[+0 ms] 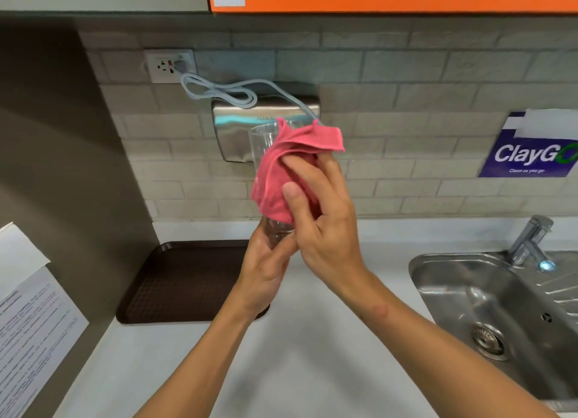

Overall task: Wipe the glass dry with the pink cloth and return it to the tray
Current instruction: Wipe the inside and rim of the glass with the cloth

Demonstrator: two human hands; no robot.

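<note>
A clear tall glass [262, 142] is held upright in the air above the counter. My left hand [266, 267] grips its base from below. My right hand [319, 211] presses the pink cloth [281, 179] around the glass's right side and middle, with a corner of the cloth sticking up past the rim. Most of the glass's body is hidden by the cloth and fingers. The dark brown tray [175, 283] lies on the counter below and to the left of my hands, with nothing visible on it.
A steel sink [488, 302] with a tap [531, 239] is at the right. A steel hand dryer [237, 129] with a looped cable hangs on the tiled wall behind the glass. Papers [31, 323] hang on the left side panel. The white counter [312, 355] spans the front.
</note>
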